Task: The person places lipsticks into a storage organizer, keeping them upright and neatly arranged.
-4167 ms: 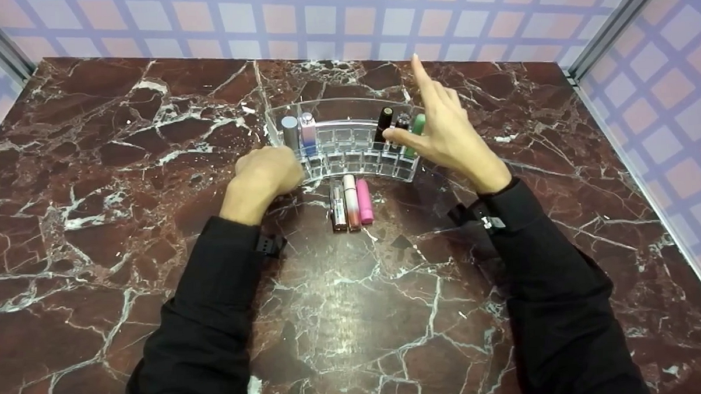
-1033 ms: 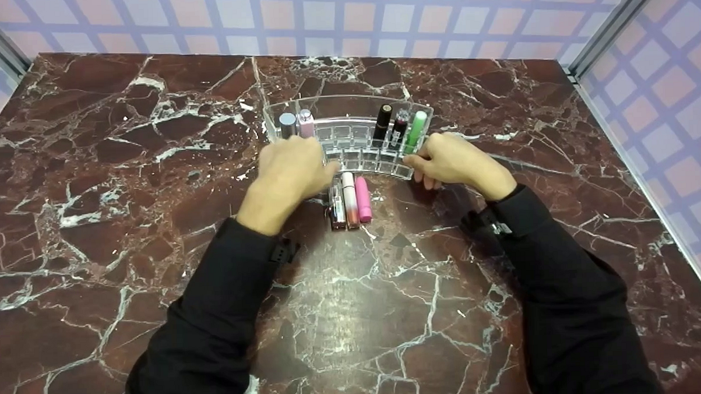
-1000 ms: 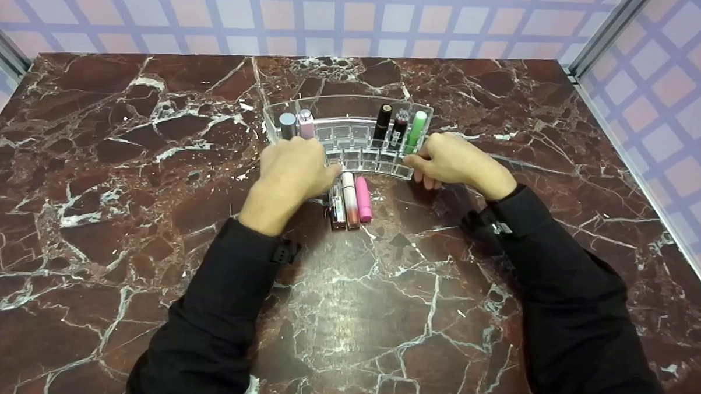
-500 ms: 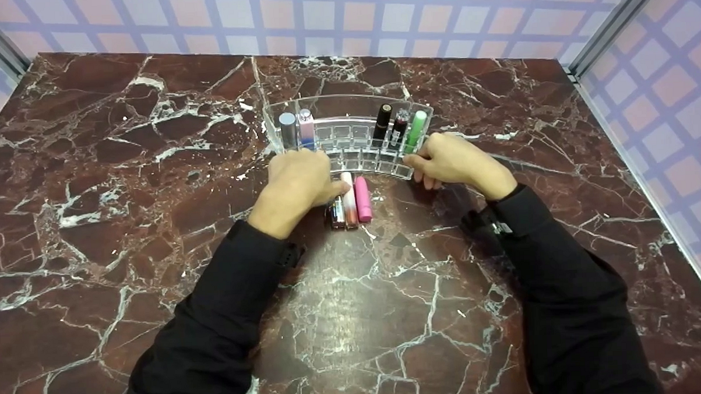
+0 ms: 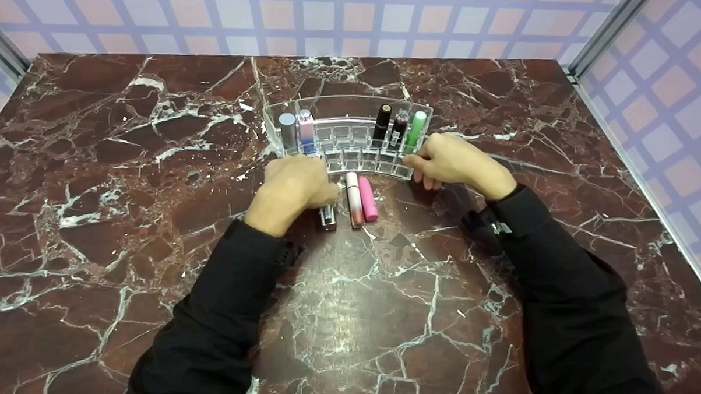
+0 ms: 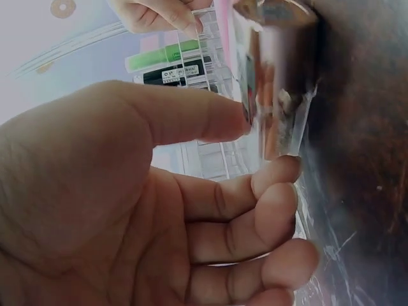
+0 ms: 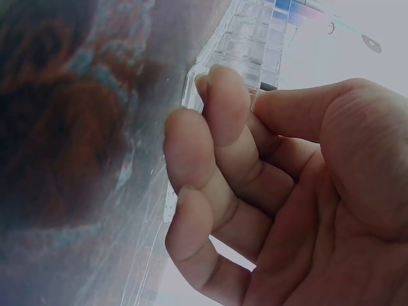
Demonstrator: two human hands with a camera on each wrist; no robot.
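My left hand pinches a shiny metallic lipstick tube between thumb and fingers, low over the table in front of the clear lipstick organizer. In the left wrist view the end of the tube shows close up beyond the thumb. My right hand grips the organizer's front right corner with thumb and forefinger, its other fingers curled below. Beside the held tube lie a white-and-red lip gloss and a pink tube, side by side on the table.
In the organizer's back row stand a grey-capped tube and a pink-and-blue one at left. Two black tubes, one of them a black lipstick, and a green tube stand at right. A checked wall closes the back.
My left hand has come down from the organizer's left part, taken the metallic tube and shifted it left, apart from the lip gloss. Earlier raised, my right hand now grips the organizer's corner.
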